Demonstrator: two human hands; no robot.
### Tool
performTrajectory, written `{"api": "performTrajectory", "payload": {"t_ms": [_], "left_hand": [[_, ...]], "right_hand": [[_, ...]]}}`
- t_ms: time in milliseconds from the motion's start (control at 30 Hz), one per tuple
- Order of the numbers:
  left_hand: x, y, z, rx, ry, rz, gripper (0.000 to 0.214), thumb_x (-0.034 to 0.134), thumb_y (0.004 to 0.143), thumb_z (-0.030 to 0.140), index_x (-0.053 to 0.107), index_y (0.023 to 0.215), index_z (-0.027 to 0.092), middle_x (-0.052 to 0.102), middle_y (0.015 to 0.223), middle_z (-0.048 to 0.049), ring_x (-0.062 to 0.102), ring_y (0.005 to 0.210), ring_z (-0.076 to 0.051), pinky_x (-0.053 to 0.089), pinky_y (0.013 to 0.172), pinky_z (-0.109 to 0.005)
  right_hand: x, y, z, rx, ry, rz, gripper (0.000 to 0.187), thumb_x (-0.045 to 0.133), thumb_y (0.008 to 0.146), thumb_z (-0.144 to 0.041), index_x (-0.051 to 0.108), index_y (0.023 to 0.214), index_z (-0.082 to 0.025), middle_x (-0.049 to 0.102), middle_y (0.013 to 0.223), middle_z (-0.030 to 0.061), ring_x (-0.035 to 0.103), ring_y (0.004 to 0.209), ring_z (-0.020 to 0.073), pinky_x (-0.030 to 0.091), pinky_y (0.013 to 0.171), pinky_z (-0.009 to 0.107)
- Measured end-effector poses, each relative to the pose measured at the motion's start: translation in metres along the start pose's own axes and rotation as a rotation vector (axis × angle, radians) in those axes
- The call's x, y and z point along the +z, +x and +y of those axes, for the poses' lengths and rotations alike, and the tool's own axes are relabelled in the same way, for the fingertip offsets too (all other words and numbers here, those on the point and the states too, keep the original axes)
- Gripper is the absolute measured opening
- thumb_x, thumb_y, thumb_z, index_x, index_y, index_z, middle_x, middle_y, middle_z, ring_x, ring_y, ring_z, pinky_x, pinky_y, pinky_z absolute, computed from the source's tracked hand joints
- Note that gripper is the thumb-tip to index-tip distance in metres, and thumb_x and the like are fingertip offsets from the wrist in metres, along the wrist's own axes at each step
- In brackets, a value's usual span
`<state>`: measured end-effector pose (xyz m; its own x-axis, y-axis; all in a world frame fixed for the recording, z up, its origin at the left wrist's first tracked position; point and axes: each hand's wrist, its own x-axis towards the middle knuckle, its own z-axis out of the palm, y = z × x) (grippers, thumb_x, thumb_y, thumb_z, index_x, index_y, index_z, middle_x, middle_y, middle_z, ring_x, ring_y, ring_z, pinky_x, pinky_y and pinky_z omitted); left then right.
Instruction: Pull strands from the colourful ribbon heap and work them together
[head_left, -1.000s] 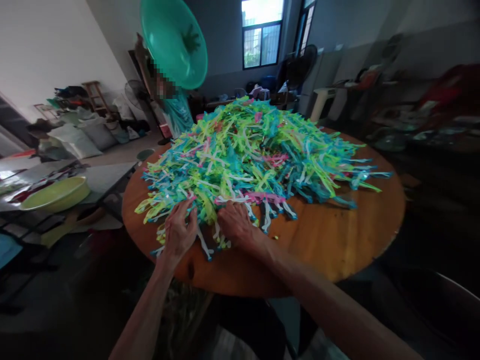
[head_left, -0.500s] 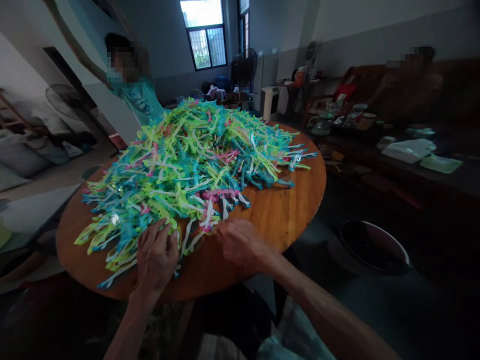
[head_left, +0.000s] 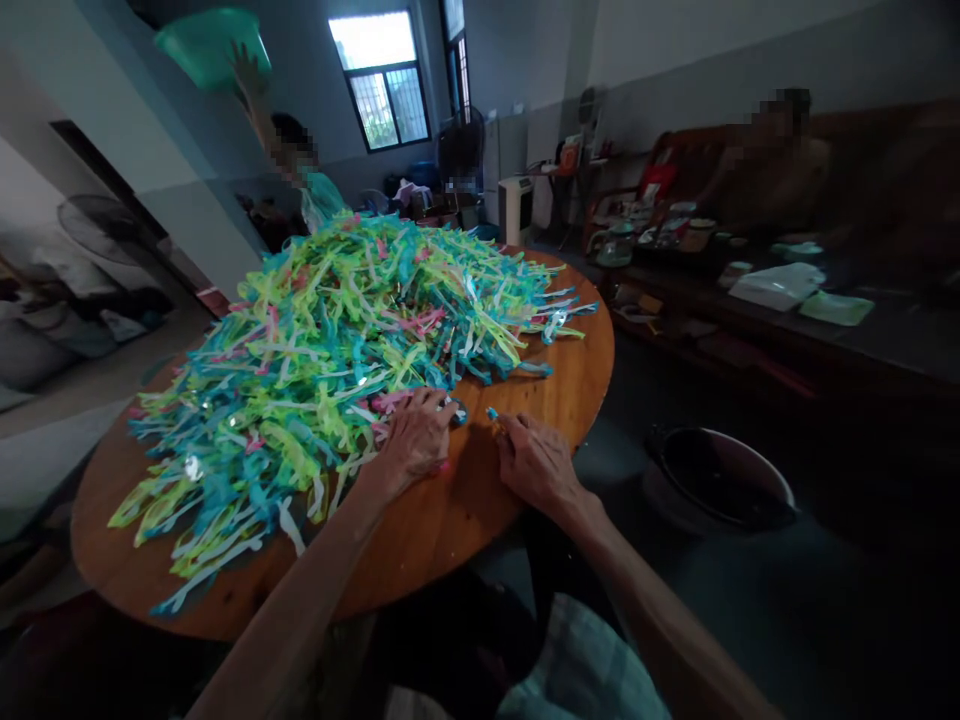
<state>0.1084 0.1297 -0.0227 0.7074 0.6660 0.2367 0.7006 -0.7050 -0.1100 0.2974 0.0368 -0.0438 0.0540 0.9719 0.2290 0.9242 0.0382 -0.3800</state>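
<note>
A large heap of thin, soft plastic strips (head_left: 322,340) in yellow-green, blue, white and pink covers much of the round wooden table (head_left: 480,510). At the heap's front right edge, my left hand (head_left: 418,432) is closed with bent fingers over a few strips. A pink bit shows from beneath that hand, and what exactly the fingers grip is partly hidden. To its right, just above the bare wood, my right hand (head_left: 538,458) is closed in a pinch. A small blue-tipped piece (head_left: 492,413) sticks out from its fingers; the rest of it is hidden.
A dark tub with a pale rim (head_left: 720,480) stands on the floor at right. Behind the table, a person in a teal shirt (head_left: 321,195) holds up a green basin (head_left: 210,48). Another person sits beyond a low table holding a white bag (head_left: 776,287).
My left hand has moved right along the heap's front edge. My right hand has shifted right, away from the strips. The person behind has turned, and a raised green basin has come into view.
</note>
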Motion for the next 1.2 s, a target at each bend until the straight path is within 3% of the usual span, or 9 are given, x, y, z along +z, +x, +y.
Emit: {"api": "performTrajectory", "payload": {"t_ms": [200,333,467,667,833,933,1033,1200], "left_hand": [[0.004,0.014,-0.008,0.138,0.066,-0.151,0.025,0.055,0.088,0.013,0.066,0.108,0.023,0.066,0.115,-0.0056,0.051,0.110,-0.027,0.040,0.097,-0.044],[-0.002,0.017,0.004,0.244,0.109,-0.158,0.026,0.049,0.089,0.009,0.066,0.107,0.017,0.066,0.106,-0.0092,0.053,0.102,-0.027,0.043,0.090,-0.043],[-0.006,0.017,0.024,0.272,0.091,-0.149,0.020,0.048,0.090,0.009,0.065,0.099,0.014,0.065,0.100,-0.0106,0.056,0.096,-0.026,0.046,0.082,-0.039],[-0.023,-0.013,0.059,0.290,0.023,-0.166,0.013,0.049,0.091,0.013,0.062,0.090,0.015,0.063,0.098,-0.0086,0.058,0.094,-0.025,0.048,0.082,-0.038],[-0.037,-0.037,0.063,0.188,-0.042,-0.139,0.016,0.046,0.095,0.018,0.060,0.086,0.017,0.063,0.095,-0.0075,0.058,0.091,-0.024,0.047,0.080,-0.038],[-0.036,-0.022,0.060,0.044,-0.044,-0.083,0.013,0.050,0.096,0.025,0.059,0.097,0.017,0.063,0.101,-0.0093,0.057,0.101,-0.027,0.046,0.088,-0.039],[-0.025,0.005,0.056,-0.116,-0.042,-0.094,0.023,0.055,0.093,0.034,0.059,0.109,0.017,0.063,0.106,-0.0105,0.057,0.104,-0.028,0.046,0.091,-0.040],[-0.004,0.031,0.052,-0.006,-0.072,-0.147,0.014,0.054,0.090,0.026,0.064,0.095,0.018,0.063,0.094,-0.0079,0.060,0.092,-0.025,0.047,0.083,-0.037]], "right_hand": [[0.000,0.003,-0.007,-0.007,-0.090,-0.060,0.027,0.042,0.098,-0.025,0.064,0.109,-0.016,0.063,0.103,0.0126,0.061,0.080,0.0233,0.040,0.068,0.034],[-0.001,0.010,-0.009,-0.024,-0.143,-0.080,0.027,0.041,0.094,-0.013,0.064,0.107,-0.013,0.061,0.111,0.0172,0.059,0.097,0.0276,0.042,0.077,0.036],[0.001,0.013,0.002,-0.003,-0.137,-0.024,0.026,0.040,0.095,-0.011,0.064,0.104,-0.014,0.061,0.109,0.0152,0.058,0.100,0.0267,0.041,0.078,0.035],[0.003,0.016,0.025,0.070,-0.053,0.069,0.026,0.041,0.102,-0.028,0.065,0.102,-0.019,0.063,0.099,0.0092,0.059,0.086,0.0218,0.036,0.070,0.032],[0.010,0.014,0.029,0.029,0.077,0.170,0.023,0.043,0.101,-0.028,0.065,0.101,-0.019,0.065,0.100,0.0090,0.060,0.086,0.0216,0.036,0.070,0.031],[0.015,0.013,0.032,-0.006,0.212,0.269,0.024,0.042,0.100,-0.028,0.064,0.102,-0.017,0.067,0.097,0.0099,0.061,0.086,0.0224,0.039,0.074,0.032],[0.017,0.014,0.039,-0.039,0.385,0.348,0.024,0.044,0.098,-0.030,0.063,0.104,-0.016,0.070,0.094,0.0100,0.063,0.086,0.0230,0.042,0.077,0.032],[0.005,0.014,0.049,-0.061,0.663,0.292,0.023,0.053,0.094,-0.032,0.068,0.101,-0.015,0.072,0.089,0.0078,0.063,0.080,0.0198,0.044,0.072,0.029]]}}
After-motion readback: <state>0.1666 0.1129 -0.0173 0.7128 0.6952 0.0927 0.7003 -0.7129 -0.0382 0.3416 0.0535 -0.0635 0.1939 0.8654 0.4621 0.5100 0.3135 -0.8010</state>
